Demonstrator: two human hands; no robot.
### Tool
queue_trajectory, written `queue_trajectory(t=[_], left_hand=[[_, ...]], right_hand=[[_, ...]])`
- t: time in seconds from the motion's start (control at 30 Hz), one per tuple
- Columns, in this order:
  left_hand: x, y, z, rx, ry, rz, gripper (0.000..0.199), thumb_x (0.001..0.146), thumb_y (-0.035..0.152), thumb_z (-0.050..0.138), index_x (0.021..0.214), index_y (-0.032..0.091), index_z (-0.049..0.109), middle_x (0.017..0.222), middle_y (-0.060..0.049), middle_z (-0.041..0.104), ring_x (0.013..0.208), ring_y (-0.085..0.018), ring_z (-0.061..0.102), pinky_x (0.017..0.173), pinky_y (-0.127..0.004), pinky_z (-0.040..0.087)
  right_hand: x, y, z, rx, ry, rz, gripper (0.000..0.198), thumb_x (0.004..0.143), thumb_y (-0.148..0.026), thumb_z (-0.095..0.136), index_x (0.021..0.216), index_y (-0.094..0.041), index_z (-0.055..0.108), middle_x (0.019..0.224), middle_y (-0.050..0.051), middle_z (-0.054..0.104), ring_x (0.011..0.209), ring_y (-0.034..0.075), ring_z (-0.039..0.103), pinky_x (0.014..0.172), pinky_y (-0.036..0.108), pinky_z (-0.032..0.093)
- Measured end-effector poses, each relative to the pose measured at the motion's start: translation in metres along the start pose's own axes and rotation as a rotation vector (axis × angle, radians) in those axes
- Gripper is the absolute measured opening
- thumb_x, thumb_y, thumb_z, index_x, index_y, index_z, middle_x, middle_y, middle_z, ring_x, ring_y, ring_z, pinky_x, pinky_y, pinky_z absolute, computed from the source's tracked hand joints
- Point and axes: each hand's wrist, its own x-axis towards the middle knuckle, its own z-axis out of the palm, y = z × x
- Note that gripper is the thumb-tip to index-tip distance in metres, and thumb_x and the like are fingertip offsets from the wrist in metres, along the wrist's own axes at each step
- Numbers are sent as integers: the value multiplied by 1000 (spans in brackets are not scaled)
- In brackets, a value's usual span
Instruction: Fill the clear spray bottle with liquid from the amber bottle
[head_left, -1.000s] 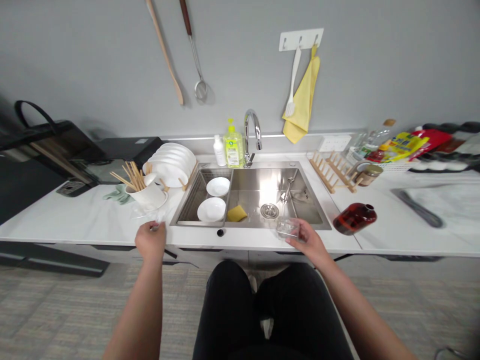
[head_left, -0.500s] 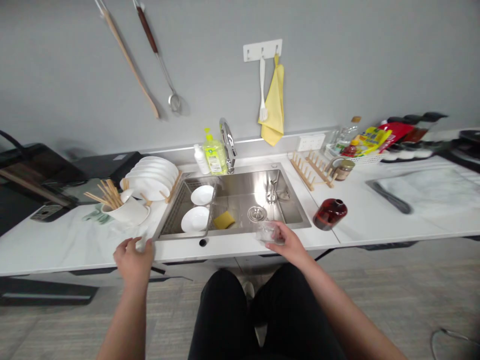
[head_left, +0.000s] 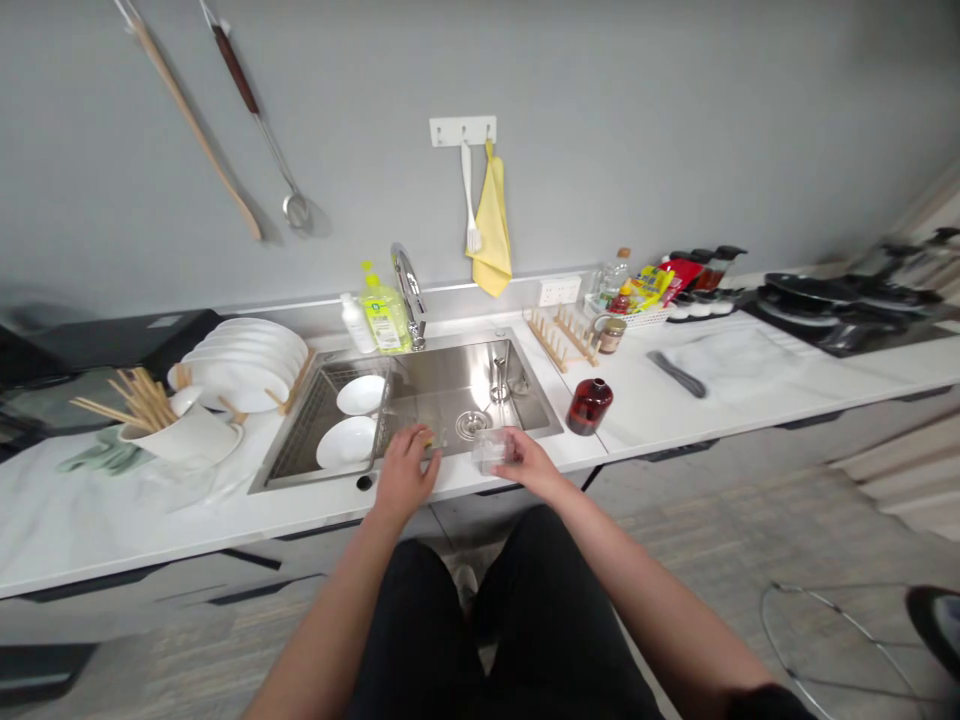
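Observation:
A small clear plastic box (head_left: 491, 452) is held in my right hand (head_left: 525, 458), above the sink's front rim. My left hand (head_left: 406, 472) is just left of it, its fingers curved around a thin clear piece (head_left: 436, 428) that looks like a lid. That piece is blurred and hard to outline. A bit of yellow sponge (head_left: 429, 441) shows by my left fingers; the rest is hidden. Both hands are over the front edge of the steel sink (head_left: 457, 375), apart from each other.
White bowls (head_left: 349, 440) stand in a wire basket in the sink's left part. A brown bottle (head_left: 589, 406) is right of the sink. Left are plates (head_left: 244, 365) in a rack and a white chopstick holder (head_left: 184, 440). The tap (head_left: 409, 290) rises behind.
My left hand has moved right, from the counter left of the sink to the sink's front edge. My right hand still holds the clear box. The view has swung right.

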Motion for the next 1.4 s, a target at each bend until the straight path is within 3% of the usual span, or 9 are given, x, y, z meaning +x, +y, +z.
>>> queue_trajectory(t=[0.17,0.33,0.5,0.73,0.9,0.97,1.03,1.2,1.4], left_hand=[[15,-4,36,-26,-136,-18,41,108,28,60,145,19,73,154,-21,72,148,-41,65,135,-63,47],[14,-17,40,-45,-161,-22,42,106,34,66,146,21,73,150,-19,75,145,-40,67,134,-62,49],[21,0,53,-86,-144,-23,54,103,43,77,152,20,69,154,-20,73,149,-43,66,134,-64,49],[81,99,135,-541,-217,-25,87,87,42,99,165,27,62,167,-18,67,158,-42,63,137,-62,47],[134,184,204,-885,-344,-272,135,64,32,114,178,20,44,178,-29,54,165,-44,58,136,-58,46],[146,206,221,-893,-370,-298,135,60,26,115,176,19,46,172,-28,62,159,-42,64,133,-56,50],[151,220,229,-887,-372,-280,119,63,22,113,166,20,56,159,-23,74,148,-39,73,129,-54,54],[144,226,216,-837,-299,-281,75,70,25,110,135,21,72,131,-14,86,128,-37,82,121,-54,59],[120,164,134,-705,-83,-246,98,62,34,114,146,24,64,142,-14,82,132,-36,81,121,-53,61]], right_hand=[[-21,-15,-9,129,55,69,78,71,-54,103,134,-28,67,131,6,75,96,21,71,92,39,62],[-59,-29,-31,73,94,31,74,77,-49,102,137,-27,66,129,6,76,98,22,71,97,41,61],[-94,-36,-64,69,143,22,75,80,-52,104,141,-30,66,127,6,75,102,25,73,101,43,61],[-129,-43,-113,38,242,43,72,82,-56,105,139,-32,68,117,5,76,104,29,73,100,46,61],[-153,-45,-136,33,335,68,75,81,-55,106,141,-32,68,118,7,77,103,29,73,100,48,61],[-163,-46,-142,25,358,77,74,82,-54,105,142,-31,68,119,7,78,103,28,73,100,47,61],[-173,-46,-146,21,368,82,74,82,-53,105,142,-31,69,122,8,78,103,28,73,99,46,62],[-184,-42,-153,19,380,85,72,83,-51,104,142,-31,69,124,9,79,103,28,73,99,47,62],[-154,-31,-136,33,299,61,74,84,-53,104,144,-31,67,119,8,81,106,30,77,102,48,64]])
